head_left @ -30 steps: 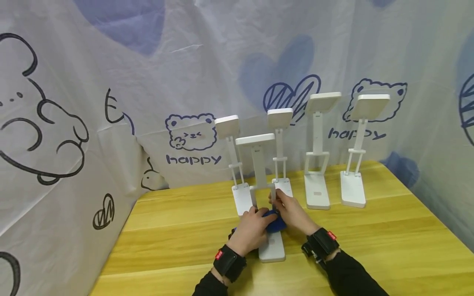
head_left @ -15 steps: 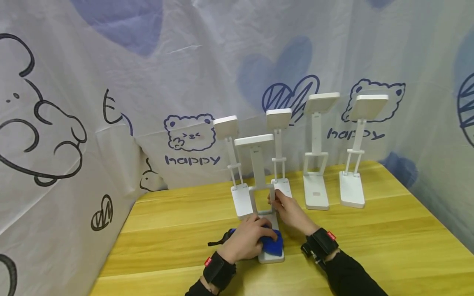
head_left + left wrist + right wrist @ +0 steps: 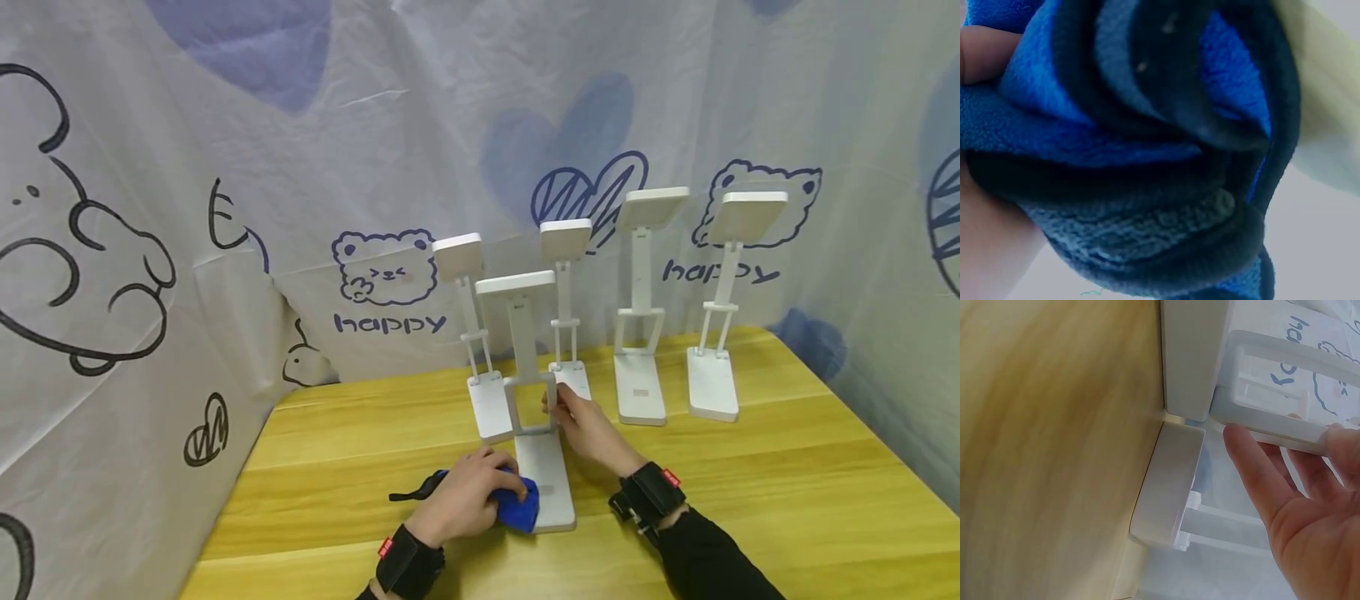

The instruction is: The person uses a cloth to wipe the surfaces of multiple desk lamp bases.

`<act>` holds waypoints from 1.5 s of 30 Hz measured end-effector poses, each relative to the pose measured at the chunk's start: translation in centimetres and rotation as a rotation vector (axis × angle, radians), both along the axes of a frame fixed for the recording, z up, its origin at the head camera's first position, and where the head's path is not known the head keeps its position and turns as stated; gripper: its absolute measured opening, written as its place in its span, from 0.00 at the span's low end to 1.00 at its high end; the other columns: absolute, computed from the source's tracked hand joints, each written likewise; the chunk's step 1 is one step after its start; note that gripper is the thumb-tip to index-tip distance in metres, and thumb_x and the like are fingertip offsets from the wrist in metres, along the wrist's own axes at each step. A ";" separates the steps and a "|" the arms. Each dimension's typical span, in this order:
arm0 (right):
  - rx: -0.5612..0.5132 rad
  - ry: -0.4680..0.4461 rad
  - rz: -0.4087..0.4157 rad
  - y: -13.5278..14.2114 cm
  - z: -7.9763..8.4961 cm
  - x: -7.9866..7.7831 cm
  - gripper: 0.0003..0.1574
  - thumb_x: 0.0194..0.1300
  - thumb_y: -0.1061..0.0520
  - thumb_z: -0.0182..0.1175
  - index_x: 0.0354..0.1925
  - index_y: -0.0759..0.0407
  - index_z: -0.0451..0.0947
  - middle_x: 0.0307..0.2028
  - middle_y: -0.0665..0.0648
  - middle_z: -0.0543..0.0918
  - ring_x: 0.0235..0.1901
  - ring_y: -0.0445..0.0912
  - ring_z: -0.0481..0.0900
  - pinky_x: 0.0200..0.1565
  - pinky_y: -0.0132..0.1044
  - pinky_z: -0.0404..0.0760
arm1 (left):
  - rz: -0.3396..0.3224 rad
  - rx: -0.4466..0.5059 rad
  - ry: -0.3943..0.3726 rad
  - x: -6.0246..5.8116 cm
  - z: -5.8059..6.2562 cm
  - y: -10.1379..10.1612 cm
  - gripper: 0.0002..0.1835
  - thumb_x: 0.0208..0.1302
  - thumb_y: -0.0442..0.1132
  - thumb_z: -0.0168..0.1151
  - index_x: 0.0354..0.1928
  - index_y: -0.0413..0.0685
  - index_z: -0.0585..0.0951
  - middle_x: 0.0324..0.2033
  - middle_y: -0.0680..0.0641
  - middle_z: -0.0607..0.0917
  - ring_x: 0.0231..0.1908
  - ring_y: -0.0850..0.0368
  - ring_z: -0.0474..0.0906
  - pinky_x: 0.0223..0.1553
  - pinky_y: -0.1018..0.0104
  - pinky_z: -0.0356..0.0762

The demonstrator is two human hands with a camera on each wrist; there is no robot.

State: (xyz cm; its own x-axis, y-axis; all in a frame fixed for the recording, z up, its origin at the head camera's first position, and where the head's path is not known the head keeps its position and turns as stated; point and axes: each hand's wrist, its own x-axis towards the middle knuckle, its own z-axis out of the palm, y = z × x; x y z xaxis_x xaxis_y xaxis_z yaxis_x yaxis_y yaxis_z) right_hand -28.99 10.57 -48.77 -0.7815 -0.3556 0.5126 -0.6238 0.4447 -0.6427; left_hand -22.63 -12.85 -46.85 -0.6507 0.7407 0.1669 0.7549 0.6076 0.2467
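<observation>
A white desk lamp (image 3: 546,475) stands upright on the table, nearest to me. My left hand (image 3: 461,497) grips a bunched blue cloth (image 3: 519,508) at the front left edge of the lamp's base. The left wrist view is filled by the folded cloth (image 3: 1141,147) with its dark edging; fingers show at the left. My right hand (image 3: 597,435) pinches the right bar of the lamp's lower frame. Up close in the right wrist view, thumb and fingers lie about that white bar (image 3: 1272,423). The cloth's underside is hidden.
Behind stand several more white lamps: one (image 3: 491,406) close at the left, one (image 3: 572,379) behind the right hand, two (image 3: 640,387) farther right. The wooden table (image 3: 345,467) ends at a printed curtain (image 3: 420,150). A dark strip (image 3: 415,493) sticks out left of the left hand.
My left hand has moved the cloth from the base's hinge end down toward me, then left to the base's front left edge. The right hand stays on the frame.
</observation>
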 end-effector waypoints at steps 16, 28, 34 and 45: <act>0.003 -0.031 0.007 0.0 0.0 0.2 0.09 0.71 0.66 0.46 0.48 0.63 0.69 0.41 0.64 0.81 0.43 0.52 0.80 0.37 0.46 0.81 | 0.143 0.002 -0.058 0.2 -0.7 -5.4 0.29 0.49 0.19 0.47 0.41 0.61 0.85 0.43 0.53 0.80 0.40 0.55 0.70 0.43 0.54 0.74; 0.124 -0.183 -0.118 -0.2 0.8 0.9 0.07 0.68 0.58 0.55 0.38 0.60 0.78 0.38 0.61 0.84 0.41 0.52 0.81 0.40 0.47 0.82 | 0.276 -0.007 -0.168 -0.3 -0.3 -9.6 0.26 0.46 0.25 0.56 0.47 0.59 0.83 0.47 0.49 0.79 0.47 0.49 0.72 0.44 0.50 0.76; 0.214 -0.271 -0.176 0.1 1.1 2.0 0.09 0.63 0.57 0.60 0.29 0.61 0.81 0.18 0.51 0.76 0.16 0.39 0.67 0.21 0.34 0.68 | 0.285 -0.023 -0.192 -0.7 -0.2 -10.3 0.27 0.46 0.30 0.62 0.52 0.58 0.82 0.52 0.43 0.77 0.49 0.45 0.72 0.45 0.48 0.76; 0.472 -0.064 0.103 -1.3 0.9 6.1 0.22 0.58 0.48 0.64 0.48 0.57 0.81 0.52 0.65 0.76 0.53 0.57 0.70 0.51 0.54 0.75 | 0.335 -0.017 -0.299 -0.7 0.2 -10.8 0.31 0.44 0.31 0.67 0.56 0.54 0.79 0.51 0.45 0.76 0.46 0.48 0.74 0.43 0.50 0.77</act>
